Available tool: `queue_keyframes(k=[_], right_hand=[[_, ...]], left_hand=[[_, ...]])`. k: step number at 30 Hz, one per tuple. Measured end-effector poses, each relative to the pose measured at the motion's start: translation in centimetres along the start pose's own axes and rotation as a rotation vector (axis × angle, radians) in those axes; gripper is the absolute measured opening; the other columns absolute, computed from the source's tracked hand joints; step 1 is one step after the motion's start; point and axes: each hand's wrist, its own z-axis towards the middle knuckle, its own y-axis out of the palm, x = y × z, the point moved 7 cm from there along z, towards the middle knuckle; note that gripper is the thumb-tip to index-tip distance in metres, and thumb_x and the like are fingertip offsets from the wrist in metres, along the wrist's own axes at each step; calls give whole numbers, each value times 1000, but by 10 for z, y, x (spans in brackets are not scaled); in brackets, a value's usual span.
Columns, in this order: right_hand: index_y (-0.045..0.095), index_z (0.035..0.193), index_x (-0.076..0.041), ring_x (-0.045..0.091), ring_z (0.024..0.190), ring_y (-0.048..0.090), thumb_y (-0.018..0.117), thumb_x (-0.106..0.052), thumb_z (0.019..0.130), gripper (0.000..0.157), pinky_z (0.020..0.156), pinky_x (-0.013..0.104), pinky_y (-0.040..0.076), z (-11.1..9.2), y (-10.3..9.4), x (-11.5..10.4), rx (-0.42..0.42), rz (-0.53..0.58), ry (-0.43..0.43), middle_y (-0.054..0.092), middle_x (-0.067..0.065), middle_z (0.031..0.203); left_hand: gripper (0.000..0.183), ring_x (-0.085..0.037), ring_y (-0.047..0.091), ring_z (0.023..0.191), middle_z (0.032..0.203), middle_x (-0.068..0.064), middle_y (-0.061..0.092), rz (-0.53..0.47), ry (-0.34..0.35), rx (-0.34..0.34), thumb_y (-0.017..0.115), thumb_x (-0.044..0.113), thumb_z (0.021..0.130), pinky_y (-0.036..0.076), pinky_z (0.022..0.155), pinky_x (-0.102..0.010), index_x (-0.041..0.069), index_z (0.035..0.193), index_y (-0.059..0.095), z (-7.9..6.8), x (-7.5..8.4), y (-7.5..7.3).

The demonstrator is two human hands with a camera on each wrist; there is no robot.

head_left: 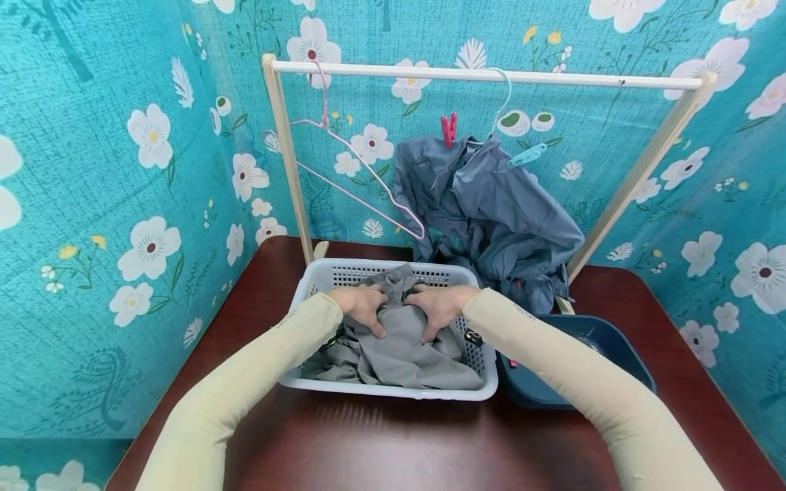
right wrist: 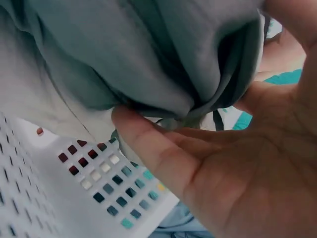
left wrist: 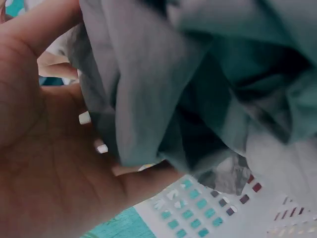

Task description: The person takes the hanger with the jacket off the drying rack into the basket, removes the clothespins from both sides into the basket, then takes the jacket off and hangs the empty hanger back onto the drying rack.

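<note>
A crumpled grey garment point(head_left: 399, 348) lies in a white plastic basket point(head_left: 393, 391) with perforated walls. My left hand point(head_left: 362, 307) holds the garment near its upper middle, thumb on one side and fingers on the other. Facing it, my right hand point(head_left: 443, 307) grips the same garment a short way to the right. In the left wrist view, folds of the cloth point(left wrist: 143, 84) pass between thumb and fingers. The right wrist view has the fabric point(right wrist: 163, 59) bunched above curled fingers. Its exact kind is hidden by the folds.
Behind the basket stands a rack with a white rail point(head_left: 393, 69). A pink hanger point(head_left: 368, 167) hangs bare on the left; a blue-grey garment point(head_left: 491, 198) hangs at the right with a red clothespin point(head_left: 449, 129) and a light blue one point(head_left: 527, 155). A dark blue basin point(head_left: 614, 348) sits at right.
</note>
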Motion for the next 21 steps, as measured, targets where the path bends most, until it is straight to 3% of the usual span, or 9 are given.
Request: queue_keyframes(k=[5, 12, 18, 21], right_hand=[[40, 142, -17, 26, 130, 35, 79, -39, 75, 81, 97, 38, 38, 16, 3, -3, -34, -57, 15, 30, 12, 146], [40, 143, -12, 25, 131, 35, 77, -38, 78, 80, 101, 38, 34, 32, 8, -6, -99, -94, -12, 39, 11, 142], [39, 143, -10, 25, 132, 35, 75, -41, 79, 80, 103, 38, 32, 34, 9, -6, -112, -79, -36, 40, 10, 142], [39, 143, -12, 26, 132, 34, 73, -46, 79, 80, 103, 39, 32, 31, 5, -5, -93, -28, -30, 38, 11, 143]], left_hand=[[83, -24, 36, 133, 146, -12, 37, -7, -2, -55, 69, 48, 83, 30, 105, -34, 5, 145, 34, 6, -4, 11], [85, -20, 38, 132, 144, -8, 40, 49, -37, -60, 71, 51, 79, 32, 104, -33, 9, 144, 35, 10, -5, 17], [84, -21, 39, 130, 143, -9, 42, 83, -48, -49, 71, 52, 79, 34, 102, -33, 9, 141, 38, 9, -4, 19], [83, -21, 36, 133, 145, -8, 39, 35, -57, -59, 68, 52, 82, 32, 104, -34, 10, 145, 35, 6, -9, 17]])
